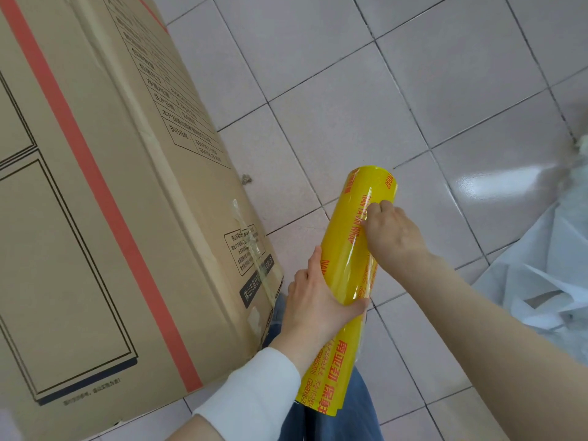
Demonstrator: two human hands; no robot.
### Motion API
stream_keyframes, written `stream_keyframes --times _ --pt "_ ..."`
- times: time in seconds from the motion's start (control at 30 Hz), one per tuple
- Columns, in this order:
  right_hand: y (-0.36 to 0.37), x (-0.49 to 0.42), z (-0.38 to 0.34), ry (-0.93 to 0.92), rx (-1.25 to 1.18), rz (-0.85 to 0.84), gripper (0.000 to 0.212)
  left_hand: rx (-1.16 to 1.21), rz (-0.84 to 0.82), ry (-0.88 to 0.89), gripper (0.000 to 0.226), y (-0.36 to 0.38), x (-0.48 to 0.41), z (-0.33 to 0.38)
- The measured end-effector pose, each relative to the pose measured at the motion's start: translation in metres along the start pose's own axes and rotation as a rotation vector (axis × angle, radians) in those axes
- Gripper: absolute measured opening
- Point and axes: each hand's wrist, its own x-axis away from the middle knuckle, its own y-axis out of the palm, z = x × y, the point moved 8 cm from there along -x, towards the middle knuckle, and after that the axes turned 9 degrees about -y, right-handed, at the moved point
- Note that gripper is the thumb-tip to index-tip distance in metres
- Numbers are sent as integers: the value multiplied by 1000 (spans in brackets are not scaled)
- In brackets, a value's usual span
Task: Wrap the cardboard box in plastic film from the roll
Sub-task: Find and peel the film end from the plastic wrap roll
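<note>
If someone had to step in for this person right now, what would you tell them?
Left hand grips the yellow roll near its middle.
Right hand: fingers curled on the roll's surface, apparently picking at the film edge.
Cardboard box stands on the floor to the left, no film visible on it.
Left to do: free the film, attach it, wrap the box.

The yellow roll (347,259) bears red "WRAP" and "南亚"; the cardboard box (63,249) shows "执行标准" and "佛山市".

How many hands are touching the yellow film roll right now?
2. The left hand grips the roll around its middle; the right hand pinches at its surface, farther up.
</note>
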Motion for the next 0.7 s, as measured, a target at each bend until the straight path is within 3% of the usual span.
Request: stream_keyframes --times 0.17,0.23,0.37,0.43,0.5,0.57,0.63,0.67,0.7 --pt "-3 -3 -12 -96 88 6 32 -21 -16 -25 114 4 1 -5" --pt "-3 -4 -8 -52 101 -3 32 -28 -20 -21 114 4 1 -6" --pt "4 -2 25 260 -255 82 30 -42 -29 -2 114 4 -1 -2" --pt "8 0 34 312 -451 169 30 -53 -33 3 114 3 -3 0" --pt "6 -1 34 244 -500 180 31 -68 -21 6 114 1 -6 1" --pt "7 -5 26 86 -328 145 32 -78 3 12 114 -3 -8 0" --pt "1 -5 13 -81 -191 238 21 -87 24 19 115 -6 -8 -1" --pt "-1 -4 10 -116 -161 257 12 -94 30 21 115 -7 -8 -2" --pt "3 -7 12 -98 -160 225 18 -103 33 22 115 -7 -9 -2"
